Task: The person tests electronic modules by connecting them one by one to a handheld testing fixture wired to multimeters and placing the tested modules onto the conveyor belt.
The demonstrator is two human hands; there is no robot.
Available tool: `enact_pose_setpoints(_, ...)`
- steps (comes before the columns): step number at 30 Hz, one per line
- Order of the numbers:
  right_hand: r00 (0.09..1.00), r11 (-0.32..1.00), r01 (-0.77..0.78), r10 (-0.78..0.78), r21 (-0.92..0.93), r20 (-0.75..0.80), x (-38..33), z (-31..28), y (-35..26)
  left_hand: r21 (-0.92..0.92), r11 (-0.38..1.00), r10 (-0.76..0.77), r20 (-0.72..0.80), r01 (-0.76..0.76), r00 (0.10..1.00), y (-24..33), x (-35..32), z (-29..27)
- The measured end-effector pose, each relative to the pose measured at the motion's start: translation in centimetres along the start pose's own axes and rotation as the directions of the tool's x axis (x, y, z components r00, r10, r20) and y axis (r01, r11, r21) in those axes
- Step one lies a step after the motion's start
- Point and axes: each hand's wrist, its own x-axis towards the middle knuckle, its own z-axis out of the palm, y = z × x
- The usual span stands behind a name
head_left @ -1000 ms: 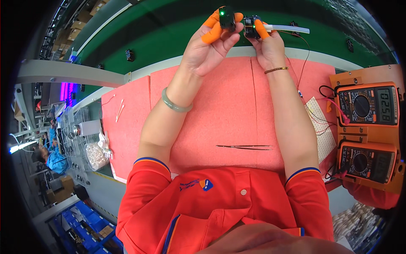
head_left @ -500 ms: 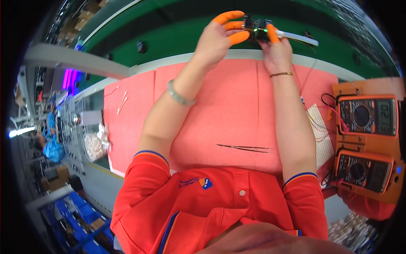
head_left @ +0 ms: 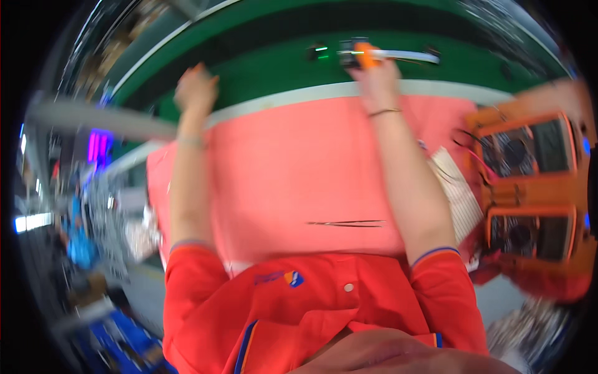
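My right hand (head_left: pixel 380 84), its thumb in an orange finger cot, is closed on a small black electronic device (head_left: pixel 345 55) over the green belt. From beside the grip a white strip (head_left: pixel 408 56) juts to the right; whether it is joined to the device is unclear. Just left of the device lies a small dark piece (head_left: pixel 316 52) with green lights. Far to the left, my left hand (head_left: pixel 196 90) reaches over the belt's near edge, orange at the fingertips. Motion smears its fingers, so I cannot tell whether it holds anything.
A pair of tweezers (head_left: pixel 349 223) rests on the pink foam mat (head_left: pixel 293 168). Two orange-framed multimeters (head_left: pixel 529 149) with leads stand at the right, beside a white ribbed sheet (head_left: pixel 458 199). A pale post (head_left: pixel 99 118) crosses at the left, near a bag of small parts (head_left: pixel 138 240).
My left hand has let go of the device and swung far left. My right hand keeps its grip and appears slightly further left. The view has shifted and blurred.
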Motion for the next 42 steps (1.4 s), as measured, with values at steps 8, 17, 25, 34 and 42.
enact_pose_setpoints(8,0.998,0.988,0.045,-0.051,-0.151,-0.039,-0.3,0.2,-0.2,-0.753,0.627,0.057,0.302,0.201,0.952,-0.1,-1.3,0.9)
enact_pose_setpoints(17,0.997,0.994,0.068,-0.070,-0.085,-0.030,-1.3,0.5,-0.7,-0.823,-0.350,0.388,0.307,0.447,0.869,16.8,-4.5,-6.2)
enact_pose_setpoints(25,0.991,0.941,0.135,-0.120,-0.310,0.066,-2.3,1.4,-0.8,-0.807,-0.358,0.425,0.307,0.469,0.852,16.4,-5.2,-5.6)
enact_pose_setpoints(34,0.977,0.699,0.204,-0.190,-0.686,0.097,-2.1,2.0,-0.4,-0.790,-0.336,0.430,0.355,0.512,0.830,16.0,-5.2,-4.5)
enact_pose_setpoints(42,0.993,0.821,0.115,-0.116,-0.559,0.034,-2.2,2.0,-0.7,-0.737,-0.406,0.445,0.358,0.541,0.821,16.1,-5.2,-5.1)
